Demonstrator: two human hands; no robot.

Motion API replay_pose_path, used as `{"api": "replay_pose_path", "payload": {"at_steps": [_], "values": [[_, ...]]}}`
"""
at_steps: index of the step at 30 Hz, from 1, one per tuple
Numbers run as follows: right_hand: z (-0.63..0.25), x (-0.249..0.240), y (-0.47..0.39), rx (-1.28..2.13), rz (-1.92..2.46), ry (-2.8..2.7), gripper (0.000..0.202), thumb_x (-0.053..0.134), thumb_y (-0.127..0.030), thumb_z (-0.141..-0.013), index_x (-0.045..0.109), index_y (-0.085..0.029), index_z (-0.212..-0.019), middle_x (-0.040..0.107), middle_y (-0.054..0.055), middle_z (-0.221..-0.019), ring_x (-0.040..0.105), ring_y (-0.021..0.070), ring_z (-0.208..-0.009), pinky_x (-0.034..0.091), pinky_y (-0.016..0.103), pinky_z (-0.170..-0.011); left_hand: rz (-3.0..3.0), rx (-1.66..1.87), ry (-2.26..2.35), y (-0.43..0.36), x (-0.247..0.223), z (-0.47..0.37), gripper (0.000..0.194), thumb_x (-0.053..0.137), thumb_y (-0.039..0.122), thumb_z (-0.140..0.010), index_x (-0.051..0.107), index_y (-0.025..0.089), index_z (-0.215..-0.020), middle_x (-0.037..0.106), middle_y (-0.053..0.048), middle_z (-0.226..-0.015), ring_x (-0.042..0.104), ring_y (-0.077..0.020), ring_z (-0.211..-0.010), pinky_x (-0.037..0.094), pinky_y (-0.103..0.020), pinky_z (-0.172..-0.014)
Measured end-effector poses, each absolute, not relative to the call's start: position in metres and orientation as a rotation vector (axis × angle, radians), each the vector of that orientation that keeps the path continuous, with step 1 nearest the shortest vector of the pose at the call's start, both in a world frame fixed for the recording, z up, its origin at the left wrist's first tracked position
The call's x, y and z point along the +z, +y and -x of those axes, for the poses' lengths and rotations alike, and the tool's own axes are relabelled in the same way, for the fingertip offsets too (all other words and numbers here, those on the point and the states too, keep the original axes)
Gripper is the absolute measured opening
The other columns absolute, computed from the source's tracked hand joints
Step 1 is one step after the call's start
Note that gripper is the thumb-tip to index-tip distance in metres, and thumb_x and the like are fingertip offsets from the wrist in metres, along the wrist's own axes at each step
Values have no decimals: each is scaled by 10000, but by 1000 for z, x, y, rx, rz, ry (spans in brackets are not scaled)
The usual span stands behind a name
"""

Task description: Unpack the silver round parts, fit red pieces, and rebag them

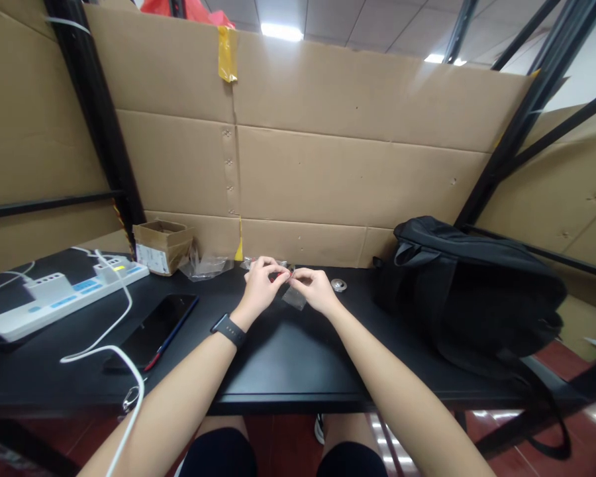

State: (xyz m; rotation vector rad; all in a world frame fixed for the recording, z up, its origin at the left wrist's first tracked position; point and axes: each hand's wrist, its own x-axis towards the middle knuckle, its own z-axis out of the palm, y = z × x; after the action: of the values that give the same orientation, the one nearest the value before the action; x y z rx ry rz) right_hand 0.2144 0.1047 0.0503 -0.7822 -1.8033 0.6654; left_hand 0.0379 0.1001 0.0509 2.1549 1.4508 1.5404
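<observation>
My left hand [267, 283] and my right hand [316, 289] meet above the middle of the black table, fingertips pinched close together. A small clear plastic bag [294, 298] hangs just below the fingertips, and both hands appear to grip its top. Something red shows between the fingers, too small to make out. A dark watch sits on my left wrist. To the right of my right hand lies a small roll of clear tape [338, 285]. Behind my left hand, more clear plastic packaging [249, 262] is partly hidden.
A black backpack [477, 291] fills the table's right side. At left are a white power strip [69, 301] with a loose cable, a dark tablet [161, 328] with a red-tipped pen, a small open carton [163, 246] and crumpled plastic [206, 266]. Cardboard walls [328, 172] enclose the back.
</observation>
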Motion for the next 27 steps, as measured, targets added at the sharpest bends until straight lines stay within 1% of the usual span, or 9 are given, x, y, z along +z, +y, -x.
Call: {"api": "replay_pose_path", "payload": {"at_steps": [3, 5, 7, 10, 12, 17, 22, 27], "values": [[-217, 55, 103, 501, 838, -1859, 199, 702, -372, -834, 768, -184, -816, 761, 93, -974, 715, 232, -904, 562, 320, -786, -2174, 1516, 1500, 98, 52, -38, 98, 697, 345, -849, 773, 286, -866, 626, -42, -1030, 543, -257, -1074, 405, -424, -951], [-217, 57, 101, 508, 854, -1861, 182, 719, -363, -819, 768, -189, -835, 763, 89, -968, 721, 235, -896, 572, 329, -787, -2192, 1501, 1519, 97, 53, -39, 96, 698, 347, -848, 773, 289, -858, 630, -44, -1038, 540, -263, -1082, 393, -434, -956], [-217, 58, 101, 662, 841, -1810, 207, 756, -363, -780, 758, -187, -891, 767, 84, -960, 735, 238, -884, 587, 349, -815, -2203, 1500, 1526, 96, 53, -39, 99, 693, 349, -851, 771, 290, -861, 639, -45, -1049, 547, -264, -1089, 389, -434, -957], [-215, 57, 100, 936, 798, -1641, 374, 841, -347, -673, 713, -178, -981, 763, 88, -1011, 750, 249, -895, 601, 381, -863, -2203, 1510, 1490, 96, 53, -39, 99, 670, 324, -862, 754, 275, -878, 676, -40, -1052, 582, -250, -1075, 401, -407, -950], [-215, 56, 101, 996, 775, -1569, 435, 870, -335, -627, 693, -173, -990, 753, 97, -1056, 750, 257, -921, 602, 393, -881, -2192, 1508, 1421, 96, 52, -40, 99, 642, 295, -874, 734, 263, -892, 711, -26, -1031, 618, -229, -1038, 422, -374, -934], [-216, 57, 101, 952, 743, -1579, 434, 870, -340, -631, 711, -176, -999, 743, 102, -1101, 753, 256, -909, 598, 417, -905, -2108, 1505, 1315, 98, 48, -41, 133, 597, 291, -886, 710, 255, -945, 758, -13, -971, 685, -200, -918, 475, -329, -871], [-218, 60, 99, 1015, 714, -1576, 472, 891, -332, -596, 715, -175, -1005, 755, 93, -1062, 752, 271, -925, 608, 415, -893, -1962, 1571, 1166, 103, 45, -42, 139, 648, 307, -839, 723, 216, -912, 764, -48, -942, 707, -203, -886, 524, -321, -839], [-216, 63, 96, 954, 705, -1580, 474, 868, -318, -622, 687, -179, -1037, 732, 94, -1112, 742, 257, -961, 615, 392, -882, -1778, 1585, 1032, 109, 42, -43, 206, 716, 350, -787, 745, 178, -897, 768, -76, -924, 717, -213, -854, 560, -325, -804]]}}
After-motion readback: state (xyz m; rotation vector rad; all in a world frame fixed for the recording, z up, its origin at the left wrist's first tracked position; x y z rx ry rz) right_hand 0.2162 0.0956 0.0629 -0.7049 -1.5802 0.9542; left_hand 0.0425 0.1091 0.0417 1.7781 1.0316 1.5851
